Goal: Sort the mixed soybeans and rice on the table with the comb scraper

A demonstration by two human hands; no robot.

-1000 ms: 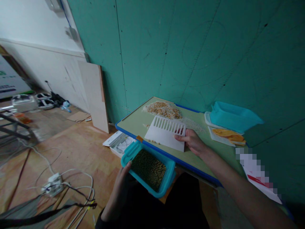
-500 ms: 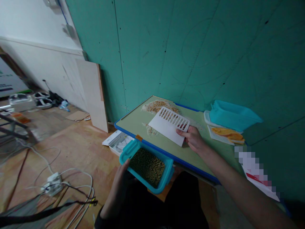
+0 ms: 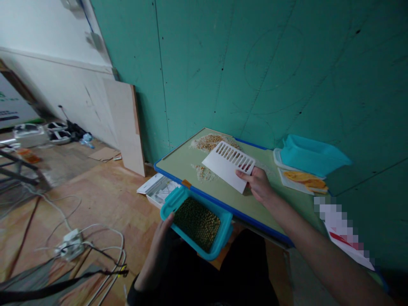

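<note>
My left hand (image 3: 162, 233) grips the near left rim of a turquoise plastic container (image 3: 227, 219), which is held at the table's front edge. Dark green beans fill its left part, and tan soybeans (image 3: 210, 227) lie toward the right. In my right hand (image 3: 256, 180) is a white slotted scraper (image 3: 225, 170), tilted above the tabletop, thumb on its upper face. Beyond the scraper lies a pile of soybeans mixed with pale grains (image 3: 208, 142). A smaller scatter of beans and grains (image 3: 204, 173) sits left of the scraper.
The green table (image 3: 178, 161) has a blue edge and stands against a green wall (image 3: 197, 63). On its right are a turquoise bin (image 3: 314, 155) and an orange-yellow cloth (image 3: 306, 180). A power strip (image 3: 72, 244) with tangled cables lies on the floor at left.
The scraper has shifted very slightly up and to the right in view. The container and my left hand are nearly unchanged.
</note>
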